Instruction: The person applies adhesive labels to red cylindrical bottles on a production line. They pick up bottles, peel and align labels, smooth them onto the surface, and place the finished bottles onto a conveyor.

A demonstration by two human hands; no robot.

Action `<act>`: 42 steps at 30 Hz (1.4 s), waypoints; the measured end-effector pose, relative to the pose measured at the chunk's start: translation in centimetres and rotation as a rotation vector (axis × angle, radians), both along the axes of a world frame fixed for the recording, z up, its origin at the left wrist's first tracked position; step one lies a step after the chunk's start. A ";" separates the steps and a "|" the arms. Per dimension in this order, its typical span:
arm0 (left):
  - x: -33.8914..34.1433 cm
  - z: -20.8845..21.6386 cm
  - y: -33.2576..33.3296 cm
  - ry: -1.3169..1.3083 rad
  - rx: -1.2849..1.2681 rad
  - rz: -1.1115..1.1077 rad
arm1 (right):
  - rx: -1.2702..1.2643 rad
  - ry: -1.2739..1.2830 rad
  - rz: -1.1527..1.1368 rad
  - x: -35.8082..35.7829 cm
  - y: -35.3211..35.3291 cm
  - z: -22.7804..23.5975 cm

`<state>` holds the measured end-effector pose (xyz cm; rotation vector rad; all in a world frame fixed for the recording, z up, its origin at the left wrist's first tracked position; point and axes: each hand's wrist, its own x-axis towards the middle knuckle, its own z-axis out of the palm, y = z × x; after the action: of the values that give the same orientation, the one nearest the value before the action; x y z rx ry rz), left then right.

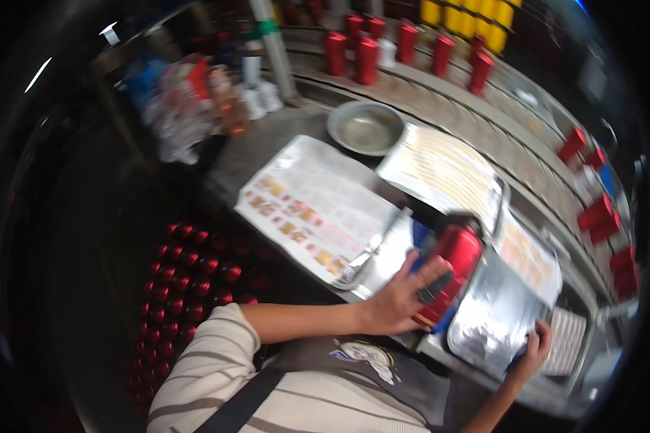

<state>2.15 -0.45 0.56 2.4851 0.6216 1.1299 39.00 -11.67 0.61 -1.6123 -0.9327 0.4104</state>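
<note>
A shiny red metal bottle (453,261) with a dark top lies tilted at the middle right. My left hand (401,297) is closed on its near side, with dark coverings on some fingertips. Under and beside the bottle, something blue (444,321) shows in part. My right hand (533,351) is at the near right edge of a shiny silver sheet (490,310), fingers bent but blurred. Left of the bottle, a white sheet (339,195) bears rows of small gold and red printed pieces (294,231). A second printed sheet (529,254) lies beyond the silver one.
Beyond the sheets are a metal bowl (367,128) and a tray of pale strips (440,162). Several red bottles (366,61) stand along a rack (440,94) at the back. Many more red bottles (188,281) are at lower left. Plastic bags (177,108) sit at upper left.
</note>
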 end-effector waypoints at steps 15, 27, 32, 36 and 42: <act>-3.0 1.2 -0.7 0.204 -0.197 0.068 | -0.275 -0.136 -0.936 17.4 -11.0 -1.5; -3.4 2.9 -0.9 -0.028 -0.618 -0.025 | -0.370 0.336 -1.013 36.3 -6.7 -10.1; -2.3 5.0 0.0 0.062 -0.514 0.117 | -0.179 0.791 -0.961 34.1 -5.7 -8.0; -2.3 4.8 1.0 0.066 -0.453 0.148 | -0.184 1.021 -0.954 35.0 -6.2 -8.3; -1.8 4.6 1.4 0.133 -0.373 0.191 | -0.211 1.081 -0.946 37.5 -7.4 -10.1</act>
<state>0.33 0.92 5.14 2.2237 1.0241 0.8220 76.53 -19.05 -9.53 -1.4992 0.6907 0.5938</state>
